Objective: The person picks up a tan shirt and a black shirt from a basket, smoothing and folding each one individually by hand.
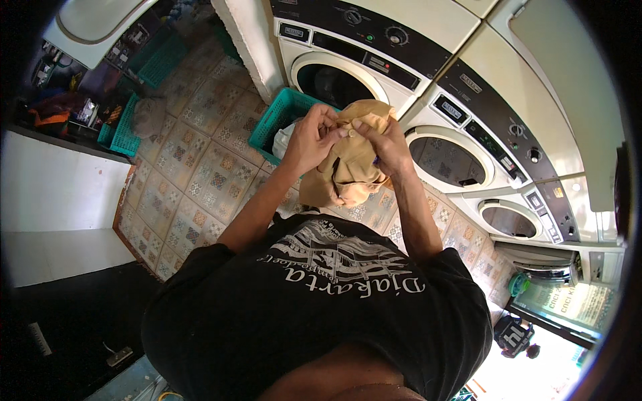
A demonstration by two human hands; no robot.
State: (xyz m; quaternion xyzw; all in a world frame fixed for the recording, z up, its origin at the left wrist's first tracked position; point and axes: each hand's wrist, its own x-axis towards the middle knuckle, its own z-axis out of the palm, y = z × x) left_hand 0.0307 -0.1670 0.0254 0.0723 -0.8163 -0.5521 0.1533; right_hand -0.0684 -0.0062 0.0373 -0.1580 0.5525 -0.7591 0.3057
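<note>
A bunched tan garment hangs in front of me, held up by both hands. My left hand pinches its upper edge from the left, thumb and fingertips close to a small round button. From the other side my right hand grips the cloth, its thumb just above that button. The two thumbs nearly meet. Folds hide the garment's full shape, and a dark slit shows lower down in the fabric.
Behind the garment a teal plastic basket holds white cloth, by a front-loading machine. More machines line the right. Another teal basket with brownish cloth stands left on the tiled floor. A person is outside, lower right.
</note>
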